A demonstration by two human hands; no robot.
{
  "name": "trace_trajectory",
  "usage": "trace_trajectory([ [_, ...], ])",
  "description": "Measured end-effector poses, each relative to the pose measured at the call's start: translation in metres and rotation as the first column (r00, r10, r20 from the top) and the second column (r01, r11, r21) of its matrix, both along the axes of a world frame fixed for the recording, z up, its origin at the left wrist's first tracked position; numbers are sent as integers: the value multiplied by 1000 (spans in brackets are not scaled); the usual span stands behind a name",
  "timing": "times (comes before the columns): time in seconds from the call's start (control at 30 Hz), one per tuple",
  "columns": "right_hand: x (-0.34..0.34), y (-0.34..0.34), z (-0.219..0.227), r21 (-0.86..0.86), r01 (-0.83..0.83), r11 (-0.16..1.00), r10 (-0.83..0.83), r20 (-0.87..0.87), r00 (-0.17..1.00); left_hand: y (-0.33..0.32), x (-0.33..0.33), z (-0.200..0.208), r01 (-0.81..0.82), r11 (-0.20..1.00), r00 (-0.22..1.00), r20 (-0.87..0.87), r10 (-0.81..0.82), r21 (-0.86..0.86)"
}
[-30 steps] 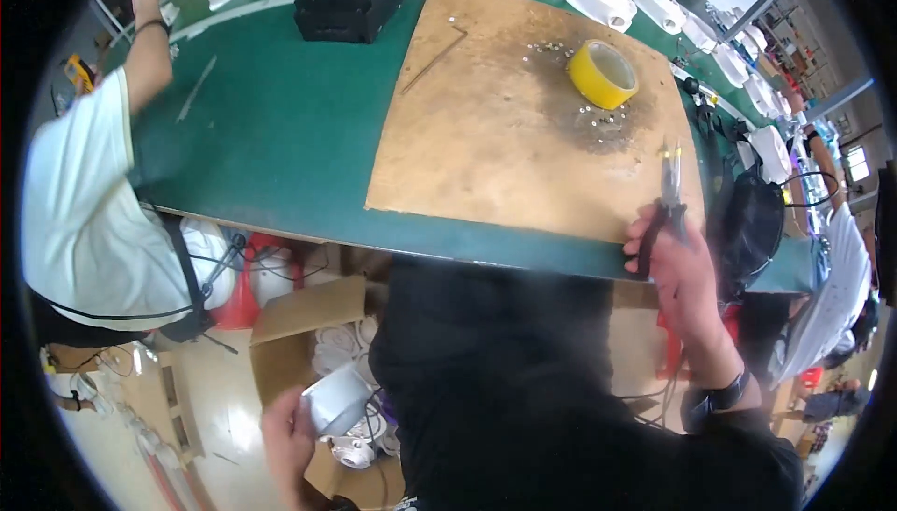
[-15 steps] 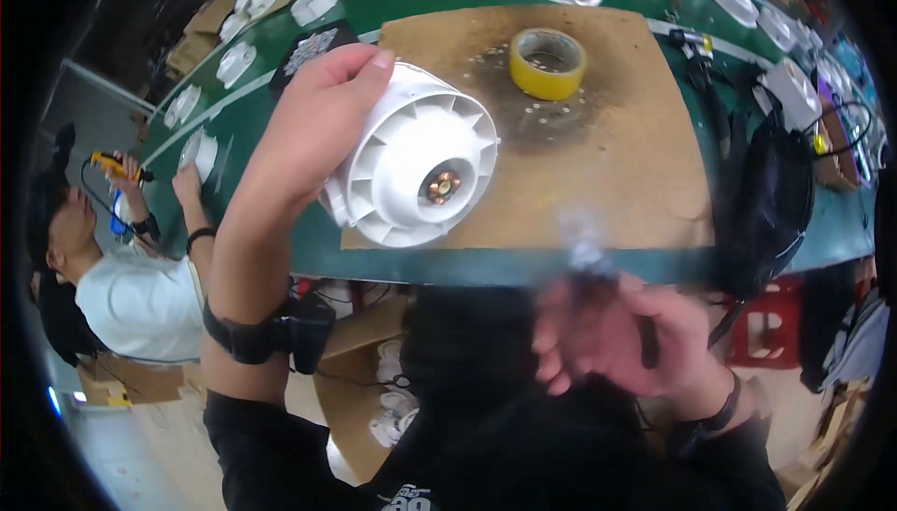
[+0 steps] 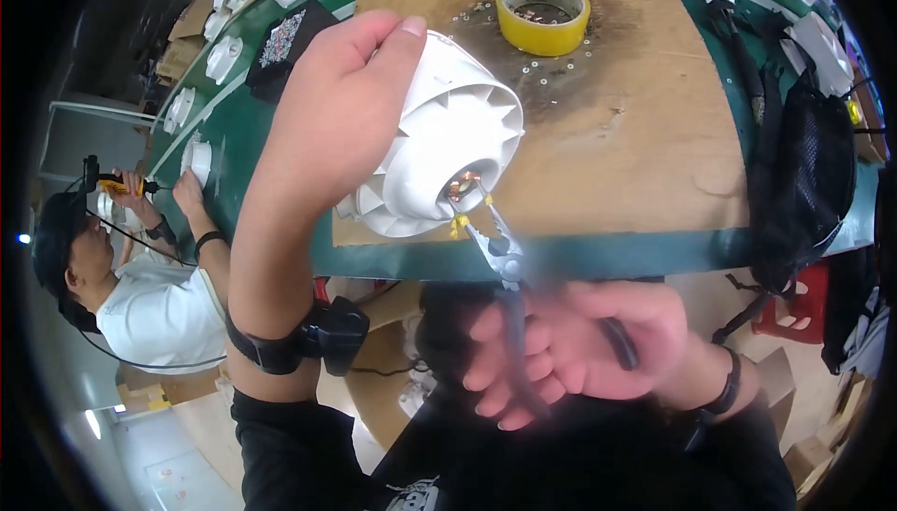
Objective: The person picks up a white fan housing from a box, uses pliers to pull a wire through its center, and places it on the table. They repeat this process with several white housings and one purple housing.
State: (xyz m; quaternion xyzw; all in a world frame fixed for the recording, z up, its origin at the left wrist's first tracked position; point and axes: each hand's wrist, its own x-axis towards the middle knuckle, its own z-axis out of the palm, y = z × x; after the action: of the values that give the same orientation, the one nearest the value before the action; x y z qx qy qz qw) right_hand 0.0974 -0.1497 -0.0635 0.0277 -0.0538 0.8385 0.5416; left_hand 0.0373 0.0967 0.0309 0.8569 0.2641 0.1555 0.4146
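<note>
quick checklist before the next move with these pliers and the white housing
1. Left hand gripping white housing: ok
2. Pliers held in right hand: ok
3. Plier jaws spread: ok
4. Tips touching the copper-coloured part: cannot tell
5. Yellow tape roll apart from the pliers: ok
6. Cardboard free of small loose bits: not ok, some lie near the roll

Two hands of the wearer, one white housing held there, one pair of pliers, one yellow tape roll, one cardboard sheet, one black box, one black mesh bag, one co-worker at left, washers too tiny to count
</note>
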Motion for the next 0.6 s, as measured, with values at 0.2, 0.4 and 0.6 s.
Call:
trace_trajectory([
  [0.2,-1,4,1,-5,-11,1000,11,-32,999,6,-3,-2,-56,998,998,31,56,-3],
  [0.4,1,10,5,-5,-10,1000,10,-72,997,-2,-2,2,-42,998,998,40,44,-51],
  [0.6,-6,17,-5,3,16,1000,-15,-163,986,-2,-2,1,13,998,1000,17,-12,-60],
])
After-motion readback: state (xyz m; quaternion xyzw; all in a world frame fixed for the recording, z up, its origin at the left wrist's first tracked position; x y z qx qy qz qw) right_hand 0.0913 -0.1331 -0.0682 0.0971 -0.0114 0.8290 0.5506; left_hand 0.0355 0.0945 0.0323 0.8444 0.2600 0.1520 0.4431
